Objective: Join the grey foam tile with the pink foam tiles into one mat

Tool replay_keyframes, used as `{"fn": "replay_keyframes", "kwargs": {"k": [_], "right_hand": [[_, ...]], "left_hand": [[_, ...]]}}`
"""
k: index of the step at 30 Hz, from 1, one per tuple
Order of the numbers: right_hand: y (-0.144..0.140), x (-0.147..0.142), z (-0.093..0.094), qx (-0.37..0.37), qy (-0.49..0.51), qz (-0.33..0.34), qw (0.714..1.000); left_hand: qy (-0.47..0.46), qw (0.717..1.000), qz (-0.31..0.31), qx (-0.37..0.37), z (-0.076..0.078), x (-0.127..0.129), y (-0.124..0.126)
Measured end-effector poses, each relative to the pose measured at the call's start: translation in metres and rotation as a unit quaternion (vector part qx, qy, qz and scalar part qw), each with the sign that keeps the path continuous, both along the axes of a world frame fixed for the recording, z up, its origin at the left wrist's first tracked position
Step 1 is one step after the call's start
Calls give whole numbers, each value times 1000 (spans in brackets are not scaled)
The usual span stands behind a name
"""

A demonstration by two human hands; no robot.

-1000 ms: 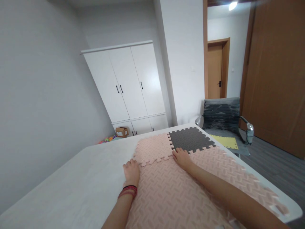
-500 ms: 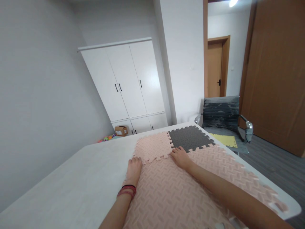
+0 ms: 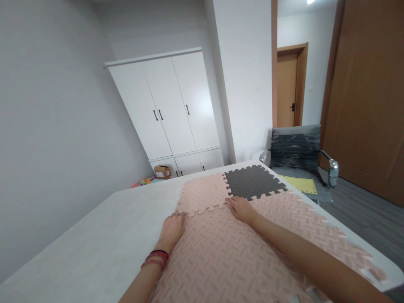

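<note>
A smooth, matte grey wall point(image 3: 57, 105) fills the far left; beside it spreads a white, smooth-topped table point(image 3: 88, 235) with rounded corners; the left hand point(image 3: 173, 228), with red cord-like bands point(image 3: 158, 257) at its wrist, rests palm down with fingers bent at the left end of a toothed seam; whether it grasps the foam or merely presses it, I cannot tell. Beyond stand a brown, open-topped cardboard box point(image 3: 162, 171) and a flat-panelled white wardrobe point(image 3: 170, 109) with slim black handles; on the table, a pale pink, squarish foam tile point(image 3: 205, 193) meets, along that seam, a nearer pale pink foam tile point(image 3: 214, 252) embossed with slanting, lozenge-like ridges; the right hand point(image 3: 240, 208) lies palm down on the nearer tile, fingertips at the seam's right end, its grip likewise unclear. Further right lie a dark grey, jigsaw-edged foam tile point(image 3: 254, 182) and, nearer, a ridged pink foam strip point(image 3: 303, 214); past the table's edge, a yellow, dark-spotted sheet point(image 3: 298, 184) lies on a worn black chair point(image 3: 295, 147) with shiny metal arms; a brown wooden panel point(image 3: 369, 97) ends the row.
</note>
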State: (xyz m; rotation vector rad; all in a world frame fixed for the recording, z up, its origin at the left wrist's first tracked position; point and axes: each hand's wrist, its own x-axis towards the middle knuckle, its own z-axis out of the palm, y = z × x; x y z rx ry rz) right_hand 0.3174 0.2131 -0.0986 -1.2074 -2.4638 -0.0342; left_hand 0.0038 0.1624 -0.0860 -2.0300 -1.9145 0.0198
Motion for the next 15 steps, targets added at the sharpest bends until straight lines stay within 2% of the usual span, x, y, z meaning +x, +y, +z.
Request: {"fn": "replay_keyframes", "kwargs": {"k": [5,10,15], "right_hand": [[1,1,-2,0,18,-4,1000],[4,0,-4,3,24,-2,1000],[5,0,-4,8,28,-3,1000]], "left_hand": [[-27,999,-18,-18,1,-12,-7],[-45,996,-62,-41,8,-23,-8],[-45,996,-68,-32,11,-19,-4]]}}
